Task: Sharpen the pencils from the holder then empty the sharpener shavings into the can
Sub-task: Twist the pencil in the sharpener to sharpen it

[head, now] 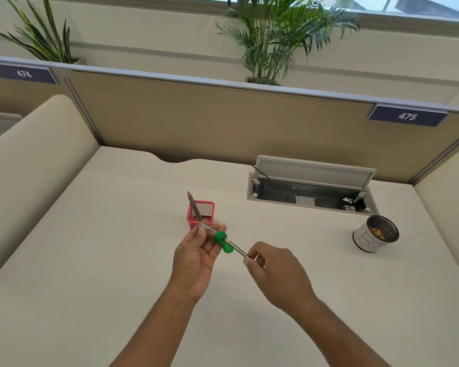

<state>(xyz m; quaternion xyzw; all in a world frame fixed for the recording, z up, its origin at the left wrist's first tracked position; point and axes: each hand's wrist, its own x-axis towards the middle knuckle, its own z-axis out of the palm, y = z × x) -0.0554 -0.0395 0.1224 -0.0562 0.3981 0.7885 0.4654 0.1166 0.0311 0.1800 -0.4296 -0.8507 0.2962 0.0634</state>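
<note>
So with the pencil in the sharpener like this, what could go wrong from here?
1. The left hand holds the sharpener over bare desk, far from the can; its green cap looks open, so shavings might spill.
2. The right hand pinches the pencil at its far end; twisting hard could snap the lead.
3. The red holder stands just behind the left hand and could get knocked.
</note>
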